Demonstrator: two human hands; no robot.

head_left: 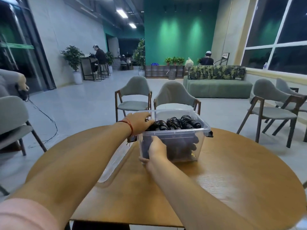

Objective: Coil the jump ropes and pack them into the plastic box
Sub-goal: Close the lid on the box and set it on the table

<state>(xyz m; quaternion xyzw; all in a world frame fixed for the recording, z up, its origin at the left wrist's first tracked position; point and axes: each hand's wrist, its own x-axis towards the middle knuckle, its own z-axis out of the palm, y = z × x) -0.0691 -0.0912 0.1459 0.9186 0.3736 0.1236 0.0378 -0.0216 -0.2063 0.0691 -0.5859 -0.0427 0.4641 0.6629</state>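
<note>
Fingers (153, 140) flat, presses right hand (157, 151) on near wall of box (179, 132). Rests left hand (137, 122) on leftmost rope coil (159, 125), grip unclear. Shows coils (173, 124) on edge, rowed left-right along box length.

You've got one clear box (201, 130) on one round table (232, 180), and three black rope coils (173, 123) show along its top, with more dark ones below that can't be counted. Five chairs (132, 95) ring you: two ahead, two right, one left.
</note>
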